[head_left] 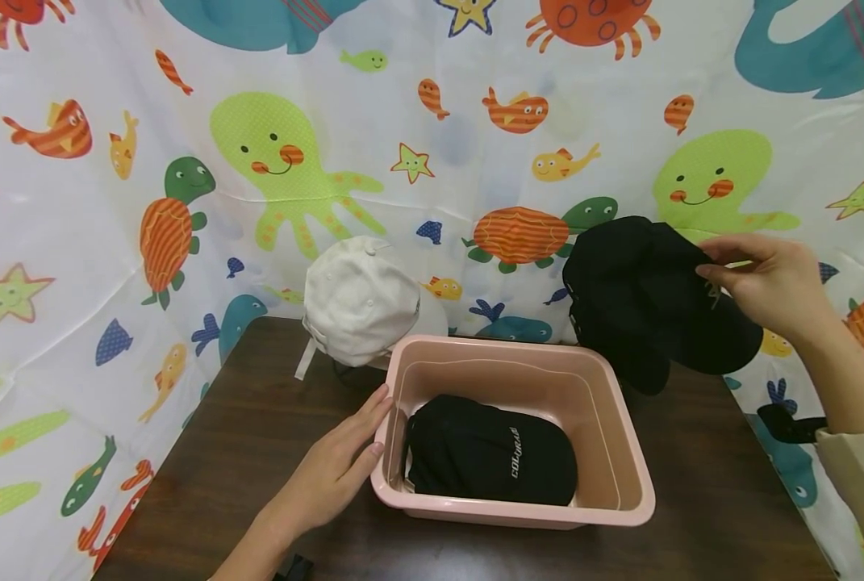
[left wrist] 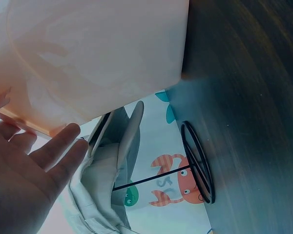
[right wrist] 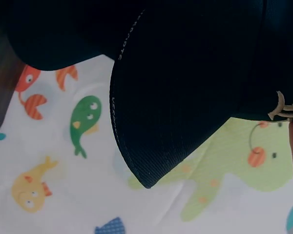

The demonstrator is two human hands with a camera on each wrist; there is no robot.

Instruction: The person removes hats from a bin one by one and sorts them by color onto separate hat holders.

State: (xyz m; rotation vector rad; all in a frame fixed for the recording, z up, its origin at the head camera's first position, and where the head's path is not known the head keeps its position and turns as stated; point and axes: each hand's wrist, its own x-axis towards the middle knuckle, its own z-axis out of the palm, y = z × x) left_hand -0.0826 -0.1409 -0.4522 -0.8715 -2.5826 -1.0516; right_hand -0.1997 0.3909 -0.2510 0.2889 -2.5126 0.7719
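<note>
My right hand (head_left: pixel 773 282) pinches a black baseball cap (head_left: pixel 715 331) with a light embroidered mark, off to the right and above the table. Behind that cap a second black brim (head_left: pixel 642 375) shows; where one cap ends and the other begins is hard to tell. In the right wrist view, the held cap's brim (right wrist: pixel 171 97) carries small lettering along its edge. With fingers extended, my left hand (head_left: pixel 337 460) touches the left rim of a pink plastic bin (head_left: pixel 620 452). Inside the bin lies a black cap (head_left: pixel 468 452) with white lettering.
A white cap (head_left: pixel 359 303) sits at the back left on a black wire stand (left wrist: pixel 198 163). The dark wooden table (head_left: pixel 257 420) extends to both sides of the bin. A sea-animal print curtain (head_left: pixel 446 121) hangs behind and beside the table.
</note>
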